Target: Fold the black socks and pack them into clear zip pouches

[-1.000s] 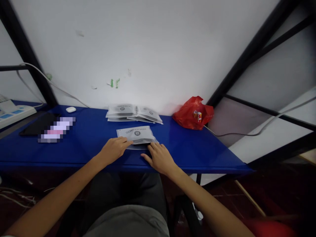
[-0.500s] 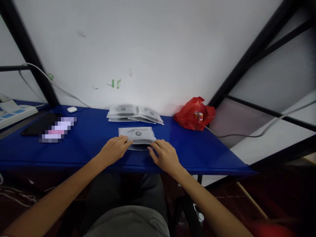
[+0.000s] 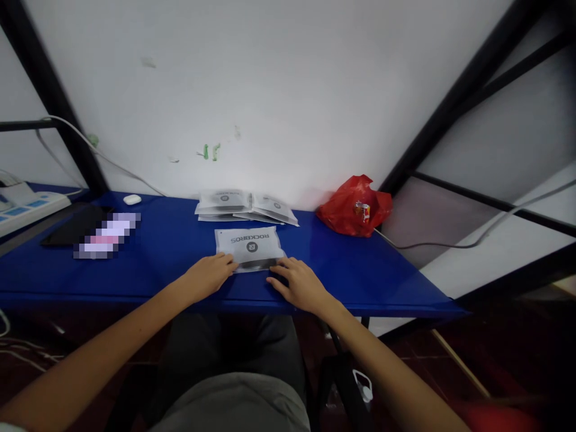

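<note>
A frosted white plastic pouch [image 3: 252, 239] printed ROCKBROS lies flat on the blue table in front of me, with something dark showing along its near edge. My left hand [image 3: 212, 275] is at the pouch's near left corner, fingers closed together on it and thumb over the edge. At the near right corner, my right hand [image 3: 299, 282] rests its fingertips on the pouch. Its thumb is spread apart from the fingers and touches the table.
Behind the pouch, several similar pouches [image 3: 224, 207] lie stacked against the wall. A red plastic bag [image 3: 355, 207] sits at the back right. On the left are a white earbud case [image 3: 132, 200], a dark tablet [image 3: 67, 231], a blurred-out item [image 3: 108, 235] and a power strip [image 3: 36, 210].
The near edge of the pouch, raised and gaping before, has come down, so the pouch lies flatter and its print shows fully. The right thumb has moved slightly away from the edge.
</note>
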Demonstrator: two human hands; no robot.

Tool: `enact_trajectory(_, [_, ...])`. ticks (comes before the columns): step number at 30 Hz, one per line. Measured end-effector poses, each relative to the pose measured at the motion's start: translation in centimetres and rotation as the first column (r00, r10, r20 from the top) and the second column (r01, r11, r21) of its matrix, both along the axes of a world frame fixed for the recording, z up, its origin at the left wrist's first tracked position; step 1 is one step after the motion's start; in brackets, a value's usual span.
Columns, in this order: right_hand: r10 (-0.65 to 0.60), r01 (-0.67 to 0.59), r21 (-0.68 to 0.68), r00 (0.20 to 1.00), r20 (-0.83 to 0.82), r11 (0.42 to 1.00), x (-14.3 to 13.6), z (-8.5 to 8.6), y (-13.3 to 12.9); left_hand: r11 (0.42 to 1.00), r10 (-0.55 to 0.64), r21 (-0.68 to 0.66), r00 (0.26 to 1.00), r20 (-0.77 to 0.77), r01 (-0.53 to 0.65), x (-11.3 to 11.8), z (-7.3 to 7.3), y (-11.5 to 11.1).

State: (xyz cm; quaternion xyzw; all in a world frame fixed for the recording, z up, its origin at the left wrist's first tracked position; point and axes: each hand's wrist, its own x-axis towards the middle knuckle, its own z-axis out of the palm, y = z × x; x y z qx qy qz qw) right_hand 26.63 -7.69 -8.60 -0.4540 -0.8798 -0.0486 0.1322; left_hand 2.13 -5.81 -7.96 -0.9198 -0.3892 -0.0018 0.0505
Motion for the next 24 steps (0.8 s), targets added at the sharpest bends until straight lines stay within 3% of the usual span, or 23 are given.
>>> enact_trajectory(6, [-0.017,0.017,-0.036,1.0,-0.009,0.999,0.4,0.1,0.5,1.0,0.003,0.0,1.0,0.0,-0.003,-1.4,0.3,-0.5])
enact_trajectory(15, [-0.063,0.064,-0.026,0.998,0.022,0.998,0.2,0.4,1.0,0.991,0.008,0.134,1.0,0.008,-0.009,-2.1,-1.3,0.3])
enact_trajectory(19, [-0.053,0.049,0.088,0.998,0.043,0.995,-0.9,1.4,0.8,0.989,-0.005,0.146,0.993,0.12,-0.012,-2.0,0.3,0.2])
enact_trajectory(24, [0.159,-0.127,0.228,0.979,-0.126,0.965,-3.5,3.3,1.2,0.998,-0.056,0.055,0.882,0.468,0.035,-1.9,3.0,-0.3])
